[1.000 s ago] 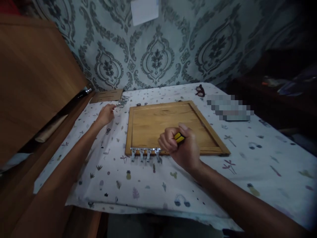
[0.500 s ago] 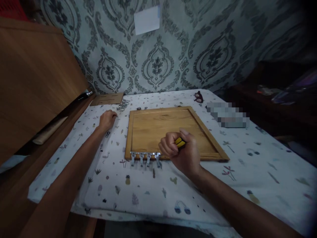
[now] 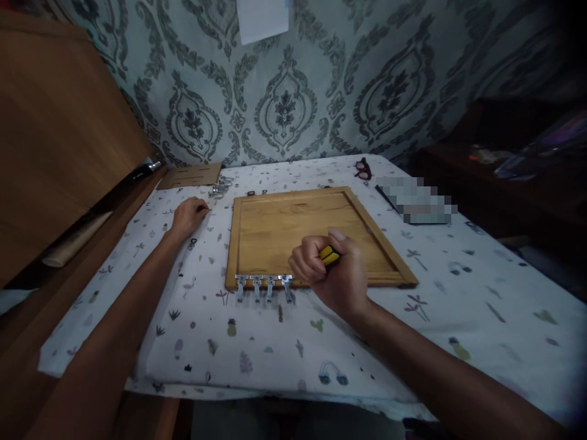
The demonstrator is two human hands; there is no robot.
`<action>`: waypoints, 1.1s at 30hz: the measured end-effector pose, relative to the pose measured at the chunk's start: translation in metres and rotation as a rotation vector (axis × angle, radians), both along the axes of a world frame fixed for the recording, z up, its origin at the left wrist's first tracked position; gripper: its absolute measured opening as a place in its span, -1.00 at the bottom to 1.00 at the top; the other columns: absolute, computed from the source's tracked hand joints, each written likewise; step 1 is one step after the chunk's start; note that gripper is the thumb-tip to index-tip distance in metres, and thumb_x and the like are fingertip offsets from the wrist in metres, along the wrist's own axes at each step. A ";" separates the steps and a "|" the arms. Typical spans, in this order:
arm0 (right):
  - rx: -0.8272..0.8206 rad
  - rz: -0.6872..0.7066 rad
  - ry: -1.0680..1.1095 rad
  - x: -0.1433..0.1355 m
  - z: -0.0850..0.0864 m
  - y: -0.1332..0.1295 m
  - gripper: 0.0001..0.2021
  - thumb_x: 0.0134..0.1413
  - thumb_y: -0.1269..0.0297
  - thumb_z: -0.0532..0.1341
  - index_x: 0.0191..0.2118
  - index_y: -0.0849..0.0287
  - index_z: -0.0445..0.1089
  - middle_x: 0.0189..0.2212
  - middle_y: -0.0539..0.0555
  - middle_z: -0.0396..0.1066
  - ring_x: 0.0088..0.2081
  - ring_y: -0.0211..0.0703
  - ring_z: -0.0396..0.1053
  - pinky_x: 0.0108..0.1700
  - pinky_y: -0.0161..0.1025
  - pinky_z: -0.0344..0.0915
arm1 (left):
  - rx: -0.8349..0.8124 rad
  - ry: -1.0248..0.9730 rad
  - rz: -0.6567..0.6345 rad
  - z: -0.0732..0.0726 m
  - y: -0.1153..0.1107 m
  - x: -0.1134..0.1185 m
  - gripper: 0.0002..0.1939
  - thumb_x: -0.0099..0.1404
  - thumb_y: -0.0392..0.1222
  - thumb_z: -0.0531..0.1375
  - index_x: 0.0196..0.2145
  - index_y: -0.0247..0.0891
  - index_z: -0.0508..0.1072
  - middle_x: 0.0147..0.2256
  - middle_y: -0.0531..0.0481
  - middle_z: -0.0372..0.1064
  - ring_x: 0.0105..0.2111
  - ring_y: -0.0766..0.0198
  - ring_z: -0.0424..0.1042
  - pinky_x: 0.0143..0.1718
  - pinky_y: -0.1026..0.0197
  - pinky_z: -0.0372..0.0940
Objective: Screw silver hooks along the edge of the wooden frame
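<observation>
Head view: the right hand (image 3: pixel 339 275) has its grip closed around a yellow handle (image 3: pixel 329 256) over the board (image 3: pixel 293 229), flat on the bench (image 3: pixel 270 373), four clips (image 3: pixel 257 287) along its near edge; the left hand (image 3: pixel 189 217) curls near metal pieces (image 3: pixel 215 190), its hold indiscernible.

We see a white tablecloth (image 3: pixel 380 366) printed with small plants and pineapples. On it we find a framed wooden panel (image 3: pixel 288 226) near the middle, a pile of metal fittings (image 3: pixel 216 190) at the far left, just beside a brown cardboard sheet (image 3: pixel 190 176), and, toward the far right, dark-red eyeglasses (image 3: pixel 365 167) near a flat, pixelated object (image 3: pixel 415 201).
</observation>
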State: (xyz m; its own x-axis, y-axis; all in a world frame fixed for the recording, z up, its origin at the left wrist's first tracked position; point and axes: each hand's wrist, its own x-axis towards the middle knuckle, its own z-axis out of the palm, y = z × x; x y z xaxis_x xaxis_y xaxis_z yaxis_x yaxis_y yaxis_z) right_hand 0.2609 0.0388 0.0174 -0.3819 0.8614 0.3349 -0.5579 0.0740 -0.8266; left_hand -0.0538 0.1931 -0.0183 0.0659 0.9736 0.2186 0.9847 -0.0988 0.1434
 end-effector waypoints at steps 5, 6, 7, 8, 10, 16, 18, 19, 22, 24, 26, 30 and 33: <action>-0.004 -0.031 -0.015 -0.001 0.001 -0.001 -0.34 0.15 -0.31 0.10 -0.74 0.07 0.03 -0.81 -0.15 -0.15 -0.74 -0.37 -0.20 -0.65 -0.29 -0.17 | 0.028 -0.066 0.006 0.001 -0.008 0.007 -0.74 0.42 -0.06 0.22 -0.08 -0.31 0.48 -0.04 -0.12 0.44 -0.02 0.13 0.45 0.06 -0.07 0.39; -0.006 -0.037 -0.019 -0.001 0.001 -0.001 -0.34 0.14 -0.31 0.10 -0.74 0.07 0.04 -0.81 -0.15 -0.15 -0.74 -0.37 -0.20 -0.65 -0.30 -0.17 | 0.037 -0.087 0.011 0.004 -0.010 0.008 -0.79 0.41 -0.10 0.22 -0.14 -0.32 0.48 -0.07 -0.12 0.45 -0.04 0.13 0.44 0.06 -0.06 0.38; -0.010 -0.044 -0.021 -0.001 0.001 -0.001 -0.35 0.14 -0.31 0.11 -0.74 0.07 0.04 -0.81 -0.15 -0.15 -0.74 -0.38 -0.21 -0.65 -0.30 -0.17 | 0.046 -0.112 0.019 0.006 -0.013 0.010 -0.84 0.39 -0.15 0.22 -0.21 -0.32 0.48 -0.11 -0.11 0.46 -0.06 0.12 0.44 0.06 -0.04 0.36; -0.012 -0.050 -0.019 -0.001 0.001 -0.002 -0.35 0.14 -0.31 0.11 -0.74 0.07 0.04 -0.81 -0.15 -0.15 -0.74 -0.38 -0.21 -0.65 -0.30 -0.18 | 0.056 -0.141 0.026 0.010 -0.016 0.013 -0.88 0.35 -0.20 0.20 -0.28 -0.32 0.47 -0.16 -0.12 0.46 -0.09 0.11 0.43 0.05 -0.01 0.34; -0.006 -0.059 -0.009 -0.002 0.002 -0.002 -0.35 0.14 -0.29 0.12 -0.74 0.07 0.03 -0.81 -0.15 -0.15 -0.74 -0.39 -0.21 -0.65 -0.31 -0.18 | 0.065 -0.211 0.025 0.019 -0.025 0.021 -0.91 0.28 -0.25 0.16 -0.36 -0.30 0.43 -0.24 -0.12 0.46 -0.17 0.12 0.43 -0.01 0.06 0.34; -0.005 -0.068 -0.023 -0.002 0.004 -0.004 -0.35 0.12 -0.31 0.12 -0.73 0.07 0.04 -0.81 -0.15 -0.14 -0.74 -0.39 -0.21 -0.65 -0.31 -0.17 | -0.128 -0.412 -0.216 0.047 -0.083 0.074 -0.79 0.20 -0.05 0.18 -0.35 -0.27 0.45 -0.38 -0.01 0.47 -0.35 0.25 0.42 -0.29 0.27 0.35; -0.003 -0.076 -0.030 -0.001 0.005 -0.004 -0.34 0.12 -0.33 0.11 -0.74 0.07 0.04 -0.81 -0.15 -0.14 -0.74 -0.39 -0.19 -0.65 -0.31 -0.17 | -0.263 -0.469 -0.422 0.055 -0.105 0.097 -0.73 0.18 0.02 0.21 -0.37 -0.27 0.48 -0.39 0.00 0.48 -0.34 0.25 0.43 -0.27 0.26 0.36; 0.000 -0.085 -0.032 -0.001 0.005 -0.005 -0.34 0.13 -0.34 0.10 -0.74 0.06 0.04 -0.81 -0.15 -0.14 -0.74 -0.38 -0.18 -0.64 -0.31 -0.16 | -0.342 -0.481 -0.521 0.058 -0.114 0.108 -0.73 0.19 0.02 0.21 -0.36 -0.27 0.49 -0.39 0.00 0.48 -0.34 0.24 0.44 -0.29 0.26 0.35; 0.003 -0.115 -0.024 -0.002 0.004 -0.005 -0.32 0.15 -0.35 0.08 -0.74 0.07 0.04 -0.81 -0.14 -0.13 -0.72 -0.36 -0.12 -0.63 -0.31 -0.13 | -0.587 -0.437 -0.682 0.065 -0.129 0.132 -0.75 0.26 -0.03 0.18 -0.28 -0.26 0.53 -0.32 -0.01 0.53 -0.30 0.25 0.49 -0.27 0.27 0.36; 0.005 -0.127 -0.015 -0.001 0.001 -0.005 -0.33 0.18 -0.35 0.07 -0.72 0.07 0.06 -0.80 -0.13 -0.11 -0.70 -0.35 -0.09 -0.62 -0.31 -0.11 | -0.614 -0.373 -0.712 0.066 -0.131 0.140 -0.74 0.28 -0.03 0.18 -0.24 -0.25 0.54 -0.27 -0.01 0.55 -0.28 0.22 0.52 -0.23 0.24 0.37; 0.017 -0.124 -0.005 -0.001 -0.001 -0.005 -0.34 0.21 -0.34 0.06 -0.71 0.07 0.08 -0.78 -0.12 -0.08 -0.67 -0.32 -0.05 -0.61 -0.31 -0.09 | -0.603 -0.313 -0.715 0.065 -0.130 0.145 -0.73 0.29 -0.02 0.17 -0.23 -0.24 0.55 -0.28 0.00 0.56 -0.28 0.20 0.53 -0.25 0.23 0.37; 0.049 -0.106 0.027 0.000 -0.005 -0.004 -0.37 0.29 -0.26 0.03 -0.67 0.07 0.11 -0.75 -0.11 -0.04 -0.63 -0.29 -0.01 -0.59 -0.29 -0.06 | -0.637 -0.267 -0.702 0.061 -0.127 0.147 -0.74 0.30 -0.02 0.16 -0.23 -0.22 0.55 -0.28 0.04 0.58 -0.29 0.20 0.55 -0.32 0.26 0.35; 0.058 -0.113 0.045 -0.001 -0.005 -0.004 -0.37 0.31 -0.26 0.01 -0.67 0.06 0.10 -0.74 -0.10 -0.04 -0.61 -0.28 -0.02 -0.58 -0.29 -0.07 | -0.618 -0.246 -0.691 0.059 -0.127 0.148 -0.76 0.30 -0.04 0.17 -0.25 -0.22 0.55 -0.27 0.04 0.59 -0.26 0.18 0.56 -0.34 0.27 0.35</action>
State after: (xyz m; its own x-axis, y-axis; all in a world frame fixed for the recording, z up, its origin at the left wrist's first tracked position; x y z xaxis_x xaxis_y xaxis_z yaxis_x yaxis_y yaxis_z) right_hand 0.2602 0.0350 0.0123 -0.2671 0.8767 0.4002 -0.5800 0.1854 -0.7933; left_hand 0.0943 0.0657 0.0410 0.6895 0.6847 -0.2361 0.6726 -0.4844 0.5594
